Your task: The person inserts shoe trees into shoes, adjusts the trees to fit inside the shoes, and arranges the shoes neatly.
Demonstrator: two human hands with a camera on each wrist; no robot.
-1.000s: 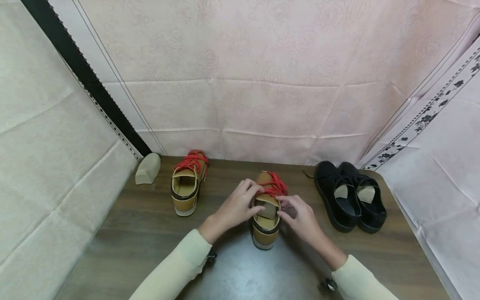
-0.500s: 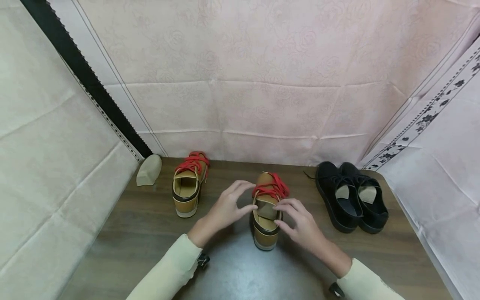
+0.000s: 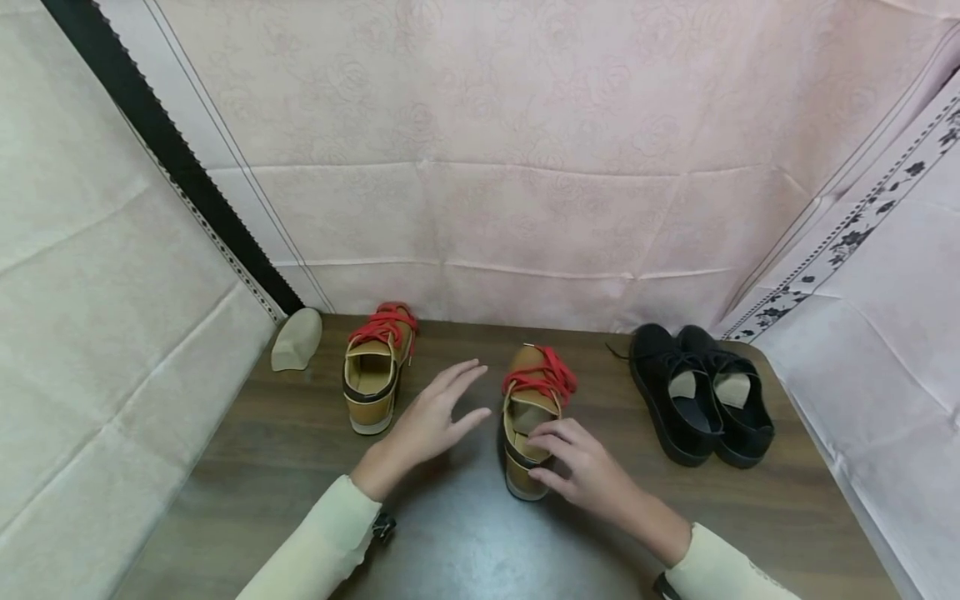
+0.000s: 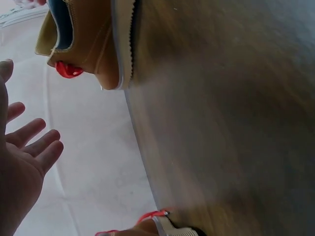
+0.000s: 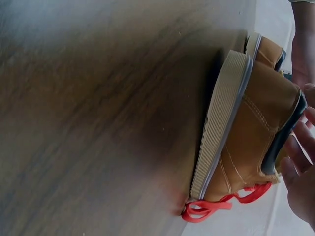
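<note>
"Tan, red-laced, leather-look shoe [image 3: 534, 397], centre of the brown wood-grain surface [image 3: 465, 533]: both hands there?"

"Left hand [image 3: 426, 423] has withdrawn, fingers spread, leaving it to the right hand [image 3: 588, 468], loosely curved, seemingly empty, by its opening."

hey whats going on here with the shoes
A person's right hand is at the opening of the middle tan shoe, which has an insert inside. The left hand is in the air, holding nothing. The other tan shoe shows none; a loose insert lies to its left. Both black shoes have inserts.

Black shoes [image 3: 703, 397] sit paired on the wooden surface [image 3: 472, 542] — pale cloth [image 3: 495, 208] behind.
</note>
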